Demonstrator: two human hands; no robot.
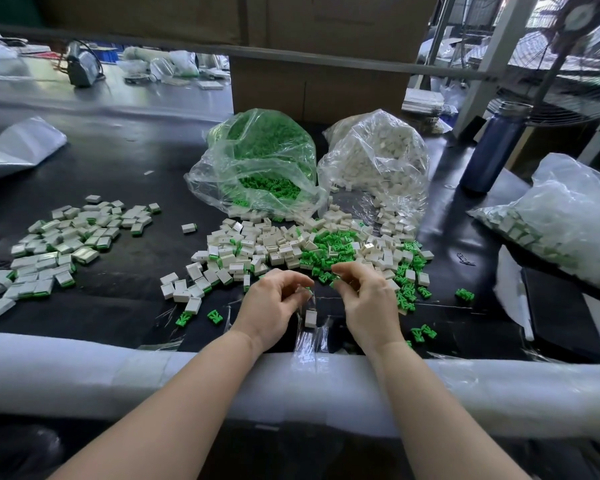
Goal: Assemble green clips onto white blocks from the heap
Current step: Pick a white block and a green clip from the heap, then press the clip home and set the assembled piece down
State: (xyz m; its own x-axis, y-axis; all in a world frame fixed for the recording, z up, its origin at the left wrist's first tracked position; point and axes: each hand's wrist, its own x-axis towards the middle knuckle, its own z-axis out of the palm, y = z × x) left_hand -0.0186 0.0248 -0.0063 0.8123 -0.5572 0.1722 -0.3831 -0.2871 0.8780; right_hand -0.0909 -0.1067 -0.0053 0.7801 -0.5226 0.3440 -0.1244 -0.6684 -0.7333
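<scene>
Both hands are hovering over the black table [125,161] near its padded edge [84,372]. The left hand [271,306] is curling its fingers around something small I cannot identify; the right hand [364,299] is pinching a green clip [334,283]. A white block [310,318] is lying between them. The heap [309,247] is spreading at 12 o'clock, finished pieces [59,244] at 10 o'clock.

Matt black table [125,161], glossy clear plastic bags [374,157] (crinkled), smooth plastic clips [329,244].
</scene>
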